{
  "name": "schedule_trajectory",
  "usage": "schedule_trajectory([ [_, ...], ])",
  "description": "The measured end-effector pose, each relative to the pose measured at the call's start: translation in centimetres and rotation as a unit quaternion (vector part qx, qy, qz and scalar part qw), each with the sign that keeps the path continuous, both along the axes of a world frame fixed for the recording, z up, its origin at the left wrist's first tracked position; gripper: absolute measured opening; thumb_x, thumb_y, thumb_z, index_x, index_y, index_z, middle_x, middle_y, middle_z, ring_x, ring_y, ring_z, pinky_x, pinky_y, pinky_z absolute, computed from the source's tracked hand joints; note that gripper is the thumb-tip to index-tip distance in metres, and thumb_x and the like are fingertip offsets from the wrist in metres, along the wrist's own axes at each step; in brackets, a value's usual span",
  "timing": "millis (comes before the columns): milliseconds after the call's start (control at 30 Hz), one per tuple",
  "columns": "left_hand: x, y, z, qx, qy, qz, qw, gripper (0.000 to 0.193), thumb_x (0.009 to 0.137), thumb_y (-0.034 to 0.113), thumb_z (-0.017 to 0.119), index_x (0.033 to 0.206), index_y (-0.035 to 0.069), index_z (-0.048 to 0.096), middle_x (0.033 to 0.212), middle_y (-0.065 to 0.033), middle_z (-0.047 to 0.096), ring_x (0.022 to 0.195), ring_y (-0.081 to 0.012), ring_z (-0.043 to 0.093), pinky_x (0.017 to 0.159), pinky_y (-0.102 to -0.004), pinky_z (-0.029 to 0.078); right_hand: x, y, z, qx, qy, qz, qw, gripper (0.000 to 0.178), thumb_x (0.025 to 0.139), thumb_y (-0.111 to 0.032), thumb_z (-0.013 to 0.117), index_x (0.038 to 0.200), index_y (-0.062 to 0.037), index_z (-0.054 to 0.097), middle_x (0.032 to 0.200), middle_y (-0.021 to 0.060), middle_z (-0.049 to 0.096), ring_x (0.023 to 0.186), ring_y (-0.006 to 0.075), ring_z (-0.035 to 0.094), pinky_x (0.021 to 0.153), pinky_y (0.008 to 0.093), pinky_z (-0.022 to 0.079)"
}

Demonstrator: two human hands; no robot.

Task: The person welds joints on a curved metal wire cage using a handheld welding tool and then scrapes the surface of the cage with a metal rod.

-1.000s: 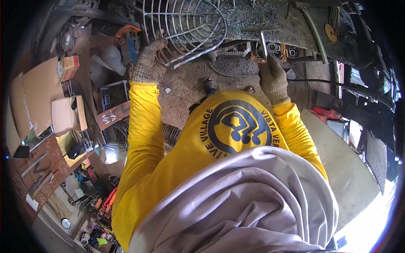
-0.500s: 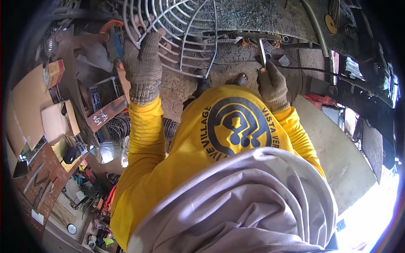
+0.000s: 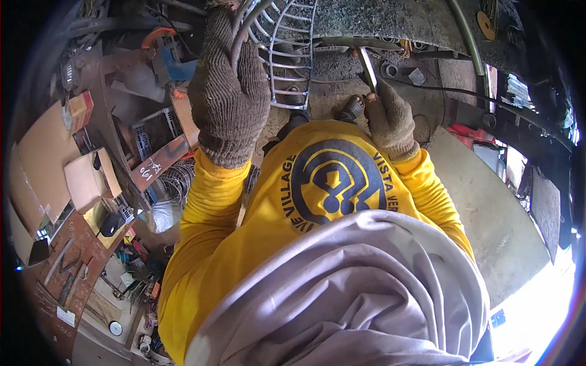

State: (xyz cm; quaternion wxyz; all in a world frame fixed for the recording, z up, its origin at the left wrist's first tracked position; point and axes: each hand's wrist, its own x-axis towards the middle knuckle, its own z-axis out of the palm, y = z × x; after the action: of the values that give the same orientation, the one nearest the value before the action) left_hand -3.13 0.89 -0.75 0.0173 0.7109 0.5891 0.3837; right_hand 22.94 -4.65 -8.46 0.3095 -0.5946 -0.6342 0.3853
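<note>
My left hand [image 3: 231, 107], in a brown knit work glove, is closed around the thick outer rod of a curved metal wire grille [image 3: 290, 63]. The grille has several bowed bars joined by cross rods, and its top runs out of the upper edge. In a matching glove, my right hand [image 3: 392, 120] grips a narrow flat metal bar [image 3: 366, 64] that points up and slightly left. The bar's lower end is hidden in the fingers, and its tip lies apart from the grille. What kind of tool it is, I cannot tell.
A dark, dirt-covered worktop [image 3: 378, 21] spans the far side. At left lie an open cardboard box [image 3: 82, 183], a rusty steel beam [image 3: 160, 161] and wire coils [image 3: 178, 182]. A large pale sheet [image 3: 488, 213] leans at right. A black cable [image 3: 452, 91] crosses behind my right hand.
My left hand has come up closer to the camera, and the grille has turned so it appears narrower and farther up. My right hand and the bar have shifted slightly left.
</note>
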Motion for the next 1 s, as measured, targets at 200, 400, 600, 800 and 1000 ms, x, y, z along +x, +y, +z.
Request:
schedule_trajectory([
  [200, 0.8, -0.3, 1.1, -0.026, 0.006, 0.012, 1.0, 0.044, 0.096, 0.017, 0.064, 0.135, 0.0, 0.054, 0.116, -0.0189, 0.068, 0.102, -0.0311, 0.07, 0.089, -0.0372, 0.054, -1.3, 0.1, 1.7, 0.097, 0.01, -0.047, 0.994, 0.026, 0.094, -0.016, 0.063, 0.118, -0.0057, 0.065, 0.071, 0.0165, 0.064, 0.066, 0.0389, 0.067, 0.061, 0.043, 0.052],
  [400, 0.9, -0.3, 0.0, 0.06, 0.037, -0.032, 0.997, 0.047, 0.092, 0.008, 0.064, 0.137, 0.0, 0.053, 0.123, -0.023, 0.066, 0.105, -0.038, 0.069, 0.087, -0.038, 0.057, -1.7, 0.4, 1.8, 0.026, -0.007, -0.034, 0.999, 0.033, 0.094, -0.019, 0.064, 0.126, -0.0101, 0.063, 0.077, 0.0184, 0.068, 0.072, 0.0394, 0.069, 0.063, 0.0442, 0.053],
  [600, 1.3, -0.6, 0.6, 0.042, 0.058, -0.03, 0.997, 0.047, 0.092, 0.006, 0.064, 0.137, 0.0, 0.053, 0.125, -0.0226, 0.066, 0.109, -0.0379, 0.068, 0.088, -0.0388, 0.057, -1.7, 0.4, 0.6, 0.055, -0.041, -0.03, 0.997, 0.035, 0.095, -0.015, 0.065, 0.128, -0.0039, 0.063, 0.08, 0.0153, 0.069, 0.07, 0.0241, 0.067, 0.064, 0.0351, 0.053],
  [800, 1.1, -1.0, -0.6, 0.046, 0.048, -0.035, 0.997, 0.046, 0.093, 0.007, 0.064, 0.137, 0.001, 0.054, 0.125, -0.0217, 0.066, 0.11, -0.0368, 0.068, 0.088, -0.0385, 0.057, -1.6, 0.9, 2.8, 0.074, 0.042, -0.052, 0.995, 0.031, 0.096, -0.021, 0.062, 0.125, -0.0084, 0.062, 0.081, 0.0212, 0.068, 0.074, 0.0393, 0.07, 0.063, 0.0428, 0.054],
  [1000, 0.6, -0.9, -1.1, 0.063, 0.05, -0.052, 0.995, 0.047, 0.092, 0.007, 0.064, 0.138, 0.001, 0.054, 0.128, -0.0216, 0.064, 0.112, -0.0362, 0.067, 0.09, -0.0384, 0.057, -1.4, 1.3, 0.1, 0.056, -0.042, 0.008, 0.998, 0.04, 0.097, -0.023, 0.061, 0.134, -0.0086, 0.057, 0.088, 0.0233, 0.069, 0.084, 0.0414, 0.07, 0.071, 0.0465, 0.054],
])
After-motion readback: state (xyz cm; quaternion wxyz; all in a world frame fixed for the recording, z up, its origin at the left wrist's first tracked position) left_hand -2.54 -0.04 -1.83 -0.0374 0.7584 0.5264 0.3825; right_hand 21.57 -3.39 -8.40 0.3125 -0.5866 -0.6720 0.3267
